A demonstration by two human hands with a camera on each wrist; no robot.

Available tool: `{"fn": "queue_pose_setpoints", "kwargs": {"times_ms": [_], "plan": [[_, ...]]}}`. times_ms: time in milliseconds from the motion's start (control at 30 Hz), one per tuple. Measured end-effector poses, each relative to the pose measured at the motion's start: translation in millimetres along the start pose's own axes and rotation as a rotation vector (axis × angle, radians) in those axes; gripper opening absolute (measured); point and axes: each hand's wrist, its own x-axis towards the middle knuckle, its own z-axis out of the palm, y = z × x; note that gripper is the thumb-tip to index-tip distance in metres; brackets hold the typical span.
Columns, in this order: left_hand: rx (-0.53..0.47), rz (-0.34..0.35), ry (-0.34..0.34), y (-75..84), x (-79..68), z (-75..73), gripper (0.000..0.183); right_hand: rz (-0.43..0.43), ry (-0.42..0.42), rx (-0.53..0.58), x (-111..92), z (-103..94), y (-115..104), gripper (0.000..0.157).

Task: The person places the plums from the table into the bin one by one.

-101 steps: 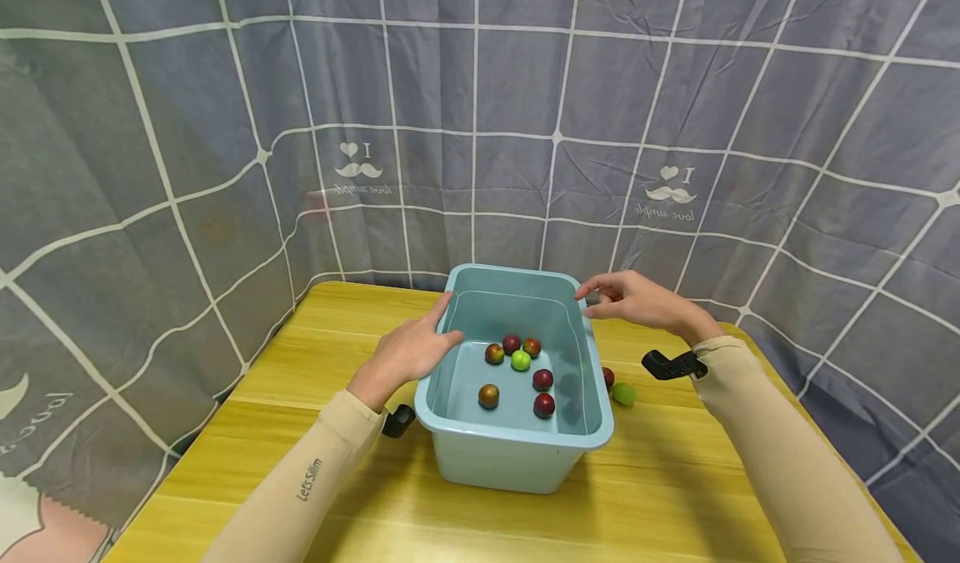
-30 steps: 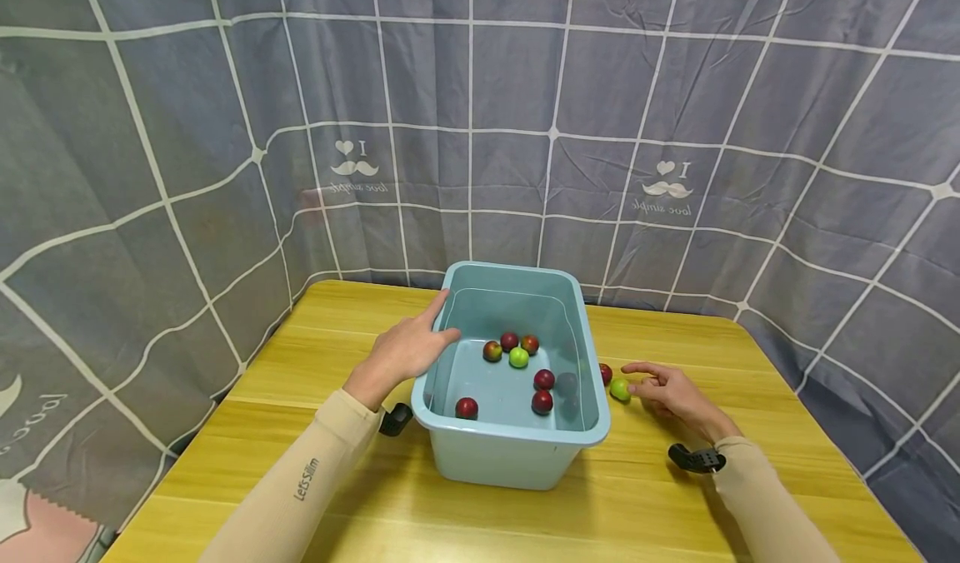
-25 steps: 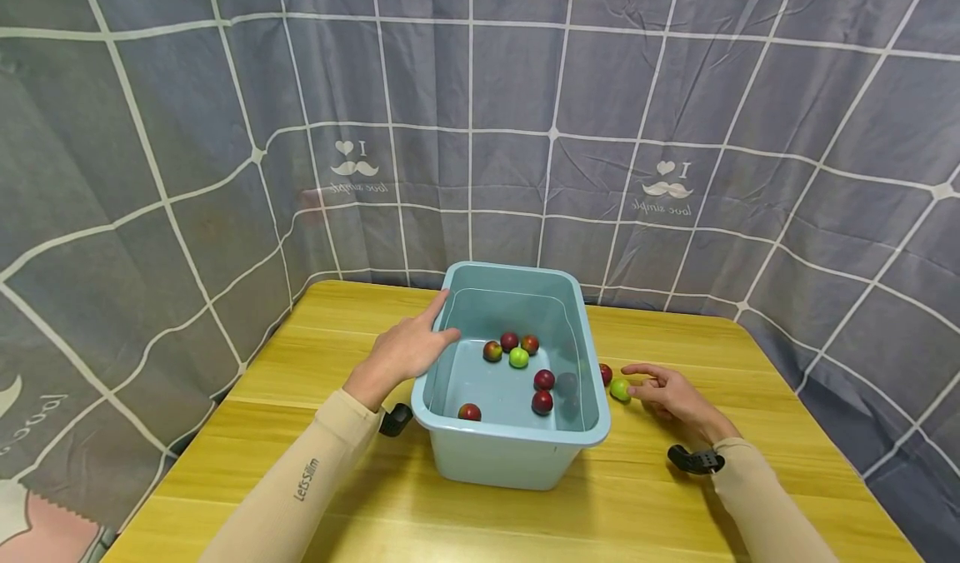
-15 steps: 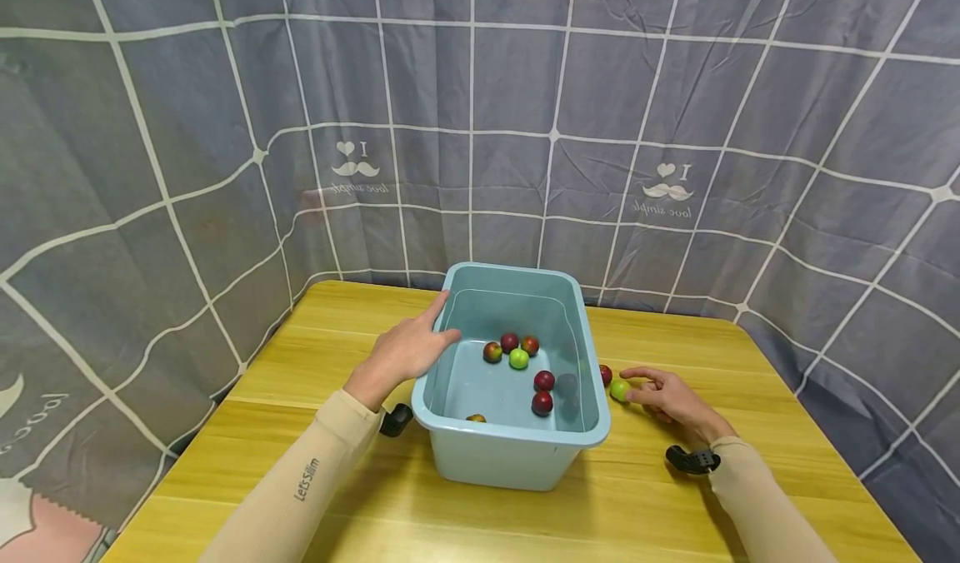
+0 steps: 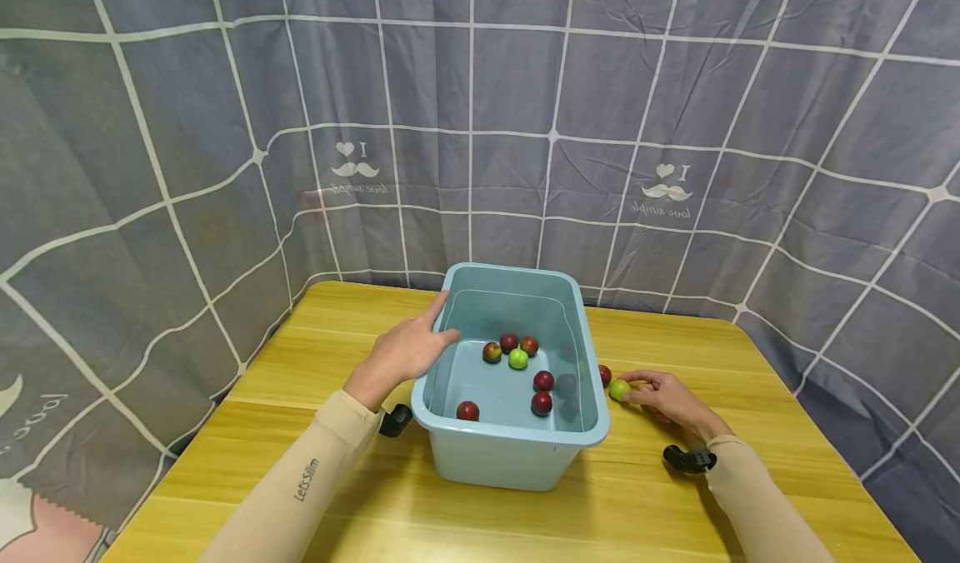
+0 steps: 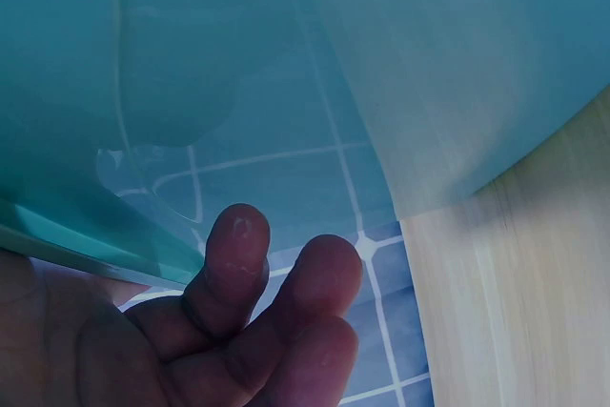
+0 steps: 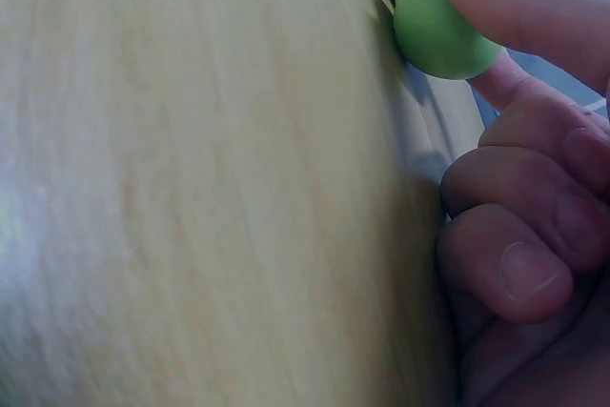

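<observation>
A light blue plastic tub [image 5: 517, 465] stands on the wooden table with several small round fruits in it. My left hand [image 5: 401, 351] grips its left rim, thumb over the inside; in the left wrist view the curled fingers [image 6: 319, 278] lie outside the translucent wall. On the table, right of the tub, my right hand [image 5: 671, 398] pinches a small green fruit [image 5: 619, 391] between thumb and index finger. The right wrist view shows this green fruit [image 7: 438, 26] close over the table, the other fingers curled. Behind it sits a dark red plum-like fruit [image 5: 604, 375], partly hidden by the tub.
Inside the tub, a red fruit [image 5: 467, 411] is at the near left, a green fruit [image 5: 518, 358] sits among reddish ones at the far end, and two dark red ones lie by the right wall. A grey checked curtain [image 5: 510, 171] hangs behind the table [image 5: 330, 321].
My right hand has come down from above the tub's right rim to the table and closed on the green fruit. A fruit at the tub's near left has rolled about. My left hand stays put.
</observation>
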Motion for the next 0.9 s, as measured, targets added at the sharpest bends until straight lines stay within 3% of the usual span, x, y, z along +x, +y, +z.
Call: {"fn": "queue_pose_setpoints", "kwargs": {"times_ms": [900], "plan": [[0.000, -0.005, -0.003, 0.4, 0.4, 0.0, 0.078, -0.001, -0.021, 0.019, -5.6, -7.4, -6.7, 0.055]]}}
